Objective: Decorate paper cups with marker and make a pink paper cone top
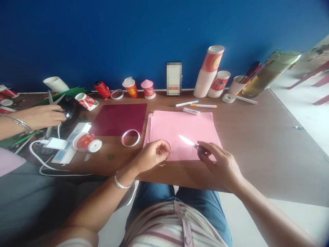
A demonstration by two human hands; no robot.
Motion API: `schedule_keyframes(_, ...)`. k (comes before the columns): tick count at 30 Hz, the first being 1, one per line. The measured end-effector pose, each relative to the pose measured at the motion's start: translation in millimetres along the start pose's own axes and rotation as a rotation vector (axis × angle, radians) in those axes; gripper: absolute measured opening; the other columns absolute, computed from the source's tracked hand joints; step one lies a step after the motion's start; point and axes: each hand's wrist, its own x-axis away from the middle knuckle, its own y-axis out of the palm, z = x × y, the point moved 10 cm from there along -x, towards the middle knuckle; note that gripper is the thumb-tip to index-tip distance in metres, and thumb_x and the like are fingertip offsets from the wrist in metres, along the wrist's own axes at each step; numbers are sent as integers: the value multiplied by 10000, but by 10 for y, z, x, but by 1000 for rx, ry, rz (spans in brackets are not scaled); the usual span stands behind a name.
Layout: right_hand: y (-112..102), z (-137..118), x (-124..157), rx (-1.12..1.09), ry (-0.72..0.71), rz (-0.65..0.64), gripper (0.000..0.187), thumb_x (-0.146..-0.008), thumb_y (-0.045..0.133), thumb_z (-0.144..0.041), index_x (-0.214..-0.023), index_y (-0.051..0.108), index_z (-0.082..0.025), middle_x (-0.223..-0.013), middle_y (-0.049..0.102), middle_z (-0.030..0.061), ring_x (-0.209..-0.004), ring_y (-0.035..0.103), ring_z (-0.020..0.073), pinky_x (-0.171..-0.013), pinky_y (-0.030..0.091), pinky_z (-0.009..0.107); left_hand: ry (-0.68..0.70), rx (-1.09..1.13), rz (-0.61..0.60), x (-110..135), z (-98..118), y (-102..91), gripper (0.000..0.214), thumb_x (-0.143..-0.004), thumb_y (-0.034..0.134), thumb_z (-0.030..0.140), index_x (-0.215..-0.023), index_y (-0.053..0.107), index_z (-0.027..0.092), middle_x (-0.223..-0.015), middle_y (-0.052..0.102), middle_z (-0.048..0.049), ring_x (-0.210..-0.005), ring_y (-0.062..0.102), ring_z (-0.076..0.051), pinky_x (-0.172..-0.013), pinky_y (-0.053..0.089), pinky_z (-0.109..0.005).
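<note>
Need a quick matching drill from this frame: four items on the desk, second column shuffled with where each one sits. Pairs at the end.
Items:
1. scissors
2. tape ring
3. dark red sheet
4. cup stack

Places:
A. against the blue wall, leaning
B. in the right hand, over the pink paper
C. flat on the desk, left of the pink paper
D. on the desk just ahead of the left hand

Pairs: 1-B, 2-D, 3-C, 4-A
</note>
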Motion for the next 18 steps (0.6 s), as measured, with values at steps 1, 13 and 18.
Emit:
schedule_keyframes(1, 3, 11, 8, 8, 6, 0, 269, -1000, 534, -261, -1250, 633, -256, -1040, 763, 45, -830, 752, 186, -704, 594, 289, -29, 20, 15, 15, -21, -19, 154, -869, 668, 319, -919, 629, 179, -875, 704, -41, -759, 686, -155, -642, 560, -244)
schedule_keyframes(13, 74, 98, 87, 121, 26, -61, 300, -976, 512, -228, -1244, 646, -239, -1058, 779, 59, -837, 762, 214, -632, 576, 293, -346, 549, -92, 291, -303, 209, 480, -758, 798, 395, -1107, 586, 141, -1211, 646, -161, -748, 680, -141, -392, 424, -161)
schedule_keyframes(18, 78, 114, 85, 95, 34, -85, 294, -967, 515, -230, -1224, 656, -248, -1044, 781, 49, -818, 767, 216, -613, 574, 292, -411, 795, -117, 190, -283, 322, 386, -770, 798, 446, -863, 577, 145, -851, 686, -65, -481, 482, -25, -372, 209, -135)
